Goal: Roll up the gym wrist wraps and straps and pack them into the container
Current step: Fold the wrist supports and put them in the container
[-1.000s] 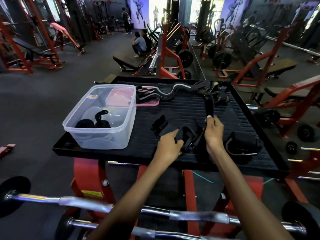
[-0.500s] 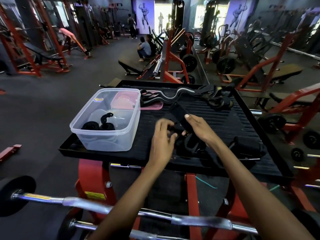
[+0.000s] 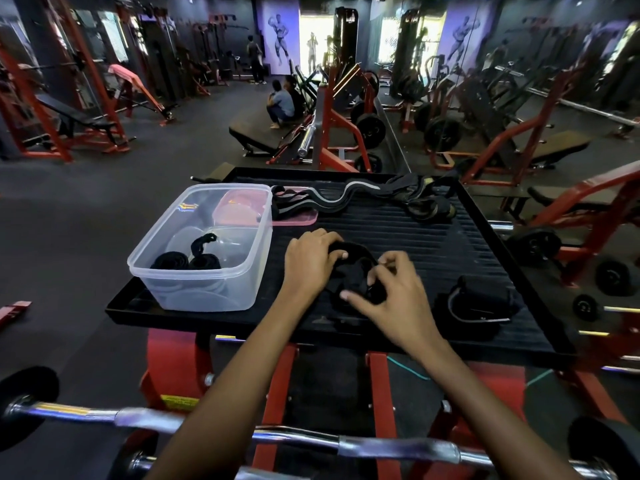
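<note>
We roll a soft black fabric wrist strap (image 3: 349, 271) on the black ribbed tray (image 3: 398, 230), just right of the clear plastic container (image 3: 204, 271).
Left hand (image 3: 308, 265) curls over the strap's upper end at 11 o'clock, thumb on the fabric; right hand (image 3: 391, 299) pinches the forming coil at 5 o'clock with bent fingers. We judge the strap light, limp and grippy, likely to spring loose unless the coil's outer turn stays pinched; best taken across the coil's sides. Two black rolled straps (image 3: 187, 259) sit in the container, room left. At 12 o'clock a pink lid (image 3: 294, 218) and loose black-and-grey long wraps (image 3: 346, 197); at 3 o'clock a black padded cuff with metal ring (image 3: 474, 306). Nothing blocks the short path left except the container's near wall, which needs a lift over. Chrome barbell (image 3: 207, 424) runs below the tray, at 6 o'clock.
</note>
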The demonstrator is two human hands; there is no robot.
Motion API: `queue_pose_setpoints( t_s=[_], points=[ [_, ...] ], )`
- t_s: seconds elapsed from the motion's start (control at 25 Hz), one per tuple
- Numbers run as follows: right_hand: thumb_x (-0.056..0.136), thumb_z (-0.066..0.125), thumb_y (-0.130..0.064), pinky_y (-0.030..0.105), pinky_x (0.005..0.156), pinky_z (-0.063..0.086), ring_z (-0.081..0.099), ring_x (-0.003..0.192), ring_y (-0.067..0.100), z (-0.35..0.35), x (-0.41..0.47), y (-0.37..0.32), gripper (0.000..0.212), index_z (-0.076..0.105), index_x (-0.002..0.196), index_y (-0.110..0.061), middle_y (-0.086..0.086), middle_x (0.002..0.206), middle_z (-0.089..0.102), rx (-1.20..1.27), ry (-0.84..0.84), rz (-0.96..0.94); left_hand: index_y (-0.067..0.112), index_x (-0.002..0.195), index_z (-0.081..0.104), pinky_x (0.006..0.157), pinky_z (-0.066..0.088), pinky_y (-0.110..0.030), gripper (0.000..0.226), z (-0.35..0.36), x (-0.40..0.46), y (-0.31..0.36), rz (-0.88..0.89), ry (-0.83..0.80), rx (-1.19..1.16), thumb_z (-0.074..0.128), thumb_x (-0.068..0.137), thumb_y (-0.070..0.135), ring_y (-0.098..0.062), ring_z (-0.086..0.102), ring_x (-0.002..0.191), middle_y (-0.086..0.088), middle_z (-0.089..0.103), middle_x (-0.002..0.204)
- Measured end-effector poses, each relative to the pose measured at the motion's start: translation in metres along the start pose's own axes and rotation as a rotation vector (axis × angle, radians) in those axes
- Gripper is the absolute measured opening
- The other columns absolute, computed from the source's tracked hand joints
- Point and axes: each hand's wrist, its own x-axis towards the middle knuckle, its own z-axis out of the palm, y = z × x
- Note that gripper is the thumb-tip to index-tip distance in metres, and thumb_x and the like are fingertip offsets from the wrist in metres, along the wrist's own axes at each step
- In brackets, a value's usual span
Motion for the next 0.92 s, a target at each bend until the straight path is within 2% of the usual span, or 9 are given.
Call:
queue_pose_setpoints(
  t_s=[0.12, 0.2, 0.28, 0.44, 0.6, 0.68, 0.8, 0.92],
  points=[
    [0.069, 0.076, -0.048, 0.037, 0.077, 0.051, 0.052, 0.11, 0.027, 0.004, -0.01, 0.001, 0.049, 0.053, 0.094, -0.011, 0.009, 0.125, 0.041, -0.15, -0.111, 0.094, 0.024, 0.102, 0.066, 0.079, 0.041, -0.035, 0.022, 0.005, -0.001, 0.003, -0.003, 0.02, -0.044, 0.059, 0.086, 0.037, -0.02, 0.058, 0.099, 0.002, 0.063, 0.097],
    [0.073, 0.076, -0.041, 0.037, 0.069, 0.052, 0.057, 0.1, 0.029, 0.001, -0.008, 0.003, 0.048, 0.054, 0.105, -0.012, 0.009, 0.121, 0.042, -0.186, -0.104, 0.091, 0.023, 0.101, 0.066, 0.078, 0.043, -0.034, 0.02, 0.007, -0.001, 0.007, -0.011, 0.03, -0.082, 0.06, 0.086, 0.035, -0.019, 0.058, 0.098, 0.002, 0.063, 0.096],
    [0.077, 0.072, -0.04, 0.038, 0.068, 0.052, 0.059, 0.092, 0.032, -0.002, -0.009, 0.003, 0.05, 0.054, 0.118, -0.018, 0.011, 0.118, 0.042, -0.254, -0.12, 0.04, 0.023, 0.101, 0.067, 0.077, 0.043, -0.034, 0.02, 0.009, 0.0, 0.01, -0.006, 0.031, -0.089, 0.061, 0.086, 0.034, -0.019, 0.058, 0.097, 0.002, 0.063, 0.096],
    [0.079, 0.071, -0.043, 0.037, 0.072, 0.051, 0.059, 0.098, 0.035, -0.009, -0.009, 0.008, 0.04, 0.057, 0.097, -0.01, 0.014, 0.129, 0.039, -0.267, -0.196, 0.088, 0.022, 0.101, 0.067, 0.074, 0.041, -0.031, 0.019, 0.012, 0.005, 0.015, -0.002, 0.052, -0.072, 0.061, 0.086, 0.032, -0.018, 0.058, 0.096, 0.002, 0.063, 0.095],
    [0.073, 0.078, -0.034, 0.041, 0.079, 0.049, 0.055, 0.108, 0.036, -0.01, -0.019, 0.017, 0.032, 0.058, 0.078, -0.009, 0.018, 0.122, 0.052, -0.278, -0.076, -0.06, 0.02, 0.103, 0.067, 0.068, 0.036, -0.029, 0.018, 0.012, 0.019, 0.017, -0.058, 0.003, -0.076, 0.061, 0.087, 0.026, -0.019, 0.056, 0.1, -0.001, 0.061, 0.1],
    [0.074, 0.078, -0.033, 0.038, 0.074, 0.047, 0.055, 0.102, 0.031, -0.012, -0.019, 0.02, 0.03, 0.058, 0.075, -0.01, 0.013, 0.116, 0.054, -0.298, -0.033, -0.078, 0.019, 0.103, 0.067, 0.068, 0.034, -0.028, 0.018, 0.013, 0.025, 0.018, -0.078, -0.027, -0.079, 0.061, 0.087, 0.024, -0.02, 0.056, 0.1, -0.002, 0.06, 0.101],
    [0.08, 0.072, -0.033, 0.032, 0.067, 0.048, 0.054, 0.093, 0.029, -0.014, -0.015, 0.025, 0.03, 0.056, 0.076, -0.008, 0.012, 0.111, 0.047, -0.205, -0.01, 0.023, 0.018, 0.102, 0.067, 0.072, 0.04, -0.031, 0.018, 0.014, 0.022, 0.015, -0.062, -0.049, -0.094, 0.064, 0.084, 0.022, -0.021, 0.057, 0.101, -0.002, 0.062, 0.102],
    [0.088, 0.063, -0.033, 0.028, 0.074, 0.044, 0.056, 0.098, 0.032, -0.012, -0.012, 0.028, 0.029, 0.055, 0.085, -0.005, 0.014, 0.127, 0.037, -0.082, -0.06, 0.209, 0.018, 0.086, 0.069, 0.078, 0.049, -0.034, 0.012, 0.011, 0.007, 0.007, -0.083, -0.017, -0.26, 0.073, 0.075, 0.02, -0.018, 0.062, 0.09, 0.0, 0.069, 0.09]
  ],
)
